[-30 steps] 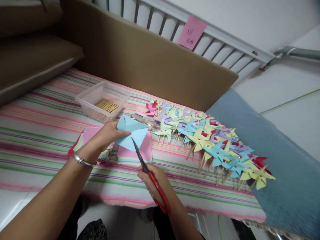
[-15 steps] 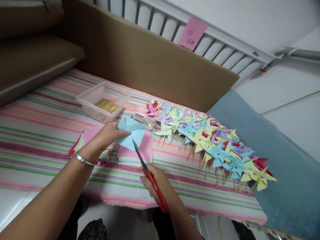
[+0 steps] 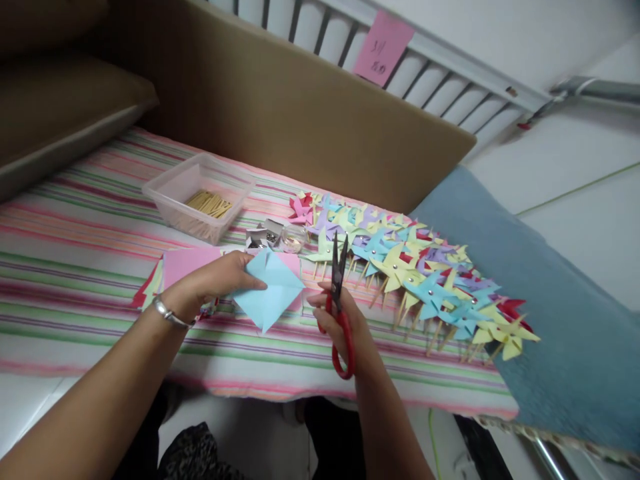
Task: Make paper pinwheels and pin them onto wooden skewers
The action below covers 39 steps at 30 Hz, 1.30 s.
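My left hand [image 3: 213,283] pinches a light blue paper square [image 3: 270,288] by its left corner and holds it flat just above the striped cloth [image 3: 85,253]. To the right of the paper, my right hand [image 3: 345,320] grips red-handled scissors [image 3: 339,303]. Their blades point upward and away from me, slightly parted, clear of the paper. A silver bracelet [image 3: 167,315] sits on my left wrist.
A long row of finished paper pinwheels [image 3: 410,277] on wooden sticks lies to the right. A clear plastic tub [image 3: 197,197] holds sticks. Pink and coloured paper sheets [image 3: 177,267] lie under my left hand. Small metal pieces [image 3: 265,235] sit nearby. Cardboard [image 3: 300,113] stands behind.
The scissors have come off the blue paper and swung to its right, blades now pointing up. My left hand has turned the paper and lowered it slightly.
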Motion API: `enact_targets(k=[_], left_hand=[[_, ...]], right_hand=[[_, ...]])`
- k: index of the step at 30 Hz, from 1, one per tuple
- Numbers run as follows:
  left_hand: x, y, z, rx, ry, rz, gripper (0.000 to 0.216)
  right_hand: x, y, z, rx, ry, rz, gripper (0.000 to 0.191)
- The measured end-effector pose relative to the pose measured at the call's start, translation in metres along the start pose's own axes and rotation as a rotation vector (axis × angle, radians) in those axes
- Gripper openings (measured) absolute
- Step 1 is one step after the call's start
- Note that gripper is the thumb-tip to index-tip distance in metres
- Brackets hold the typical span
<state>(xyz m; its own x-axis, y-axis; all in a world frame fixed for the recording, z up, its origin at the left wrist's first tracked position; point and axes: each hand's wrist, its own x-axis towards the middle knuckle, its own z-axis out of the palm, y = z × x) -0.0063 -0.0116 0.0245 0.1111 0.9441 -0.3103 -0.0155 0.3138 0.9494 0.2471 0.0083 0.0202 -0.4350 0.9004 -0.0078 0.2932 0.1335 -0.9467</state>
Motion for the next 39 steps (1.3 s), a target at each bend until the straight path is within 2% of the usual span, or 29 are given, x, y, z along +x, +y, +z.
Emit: enact_targets(k=[4,7,12,19,25,27,32,36,39], left_hand=[[0.005,-0.001,0.023,0.05,-0.084,-0.046,0.012],[0.008,-0.001,0.03,-0.007,-0.11,-0.05,0.016],[0.01,-0.007,0.028,-0.183,-0.053,-0.039,0.028],[0.007,-0.01,0.018,-0.091,-0.028,-0.086,0.019],[0.003,-0.01,0.019,-0.018,-0.091,-0.085,0.017],[0.002,-0.009,0.018,-0.075,-0.086,-0.078,0.018],[0.004,-0.006,0.021,-0.435,0.104,-0.018,0.033],[0.006,-0.009,0.039,-0.666,0.141,-0.083,0.033],[0.005,-0.01,0.053,-0.747,0.15,-0.017,0.039]], right_hand=[[0.008,-0.001,0.011,0.009,0.014,-0.003,0.039],[0.01,-0.004,0.017,0.034,0.032,0.029,0.032],[0.014,-0.006,0.025,0.239,0.101,0.094,0.034],[0.019,-0.012,0.017,0.226,0.227,-0.013,0.033],[0.02,-0.009,0.025,0.133,0.042,-0.035,0.036],[0.02,-0.008,0.03,0.132,0.041,-0.023,0.035],[0.023,-0.006,0.037,0.297,0.207,0.014,0.034],[0.027,-0.002,0.041,0.366,0.323,-0.045,0.031],[0.03,0.001,0.045,0.362,0.395,-0.081,0.031]])
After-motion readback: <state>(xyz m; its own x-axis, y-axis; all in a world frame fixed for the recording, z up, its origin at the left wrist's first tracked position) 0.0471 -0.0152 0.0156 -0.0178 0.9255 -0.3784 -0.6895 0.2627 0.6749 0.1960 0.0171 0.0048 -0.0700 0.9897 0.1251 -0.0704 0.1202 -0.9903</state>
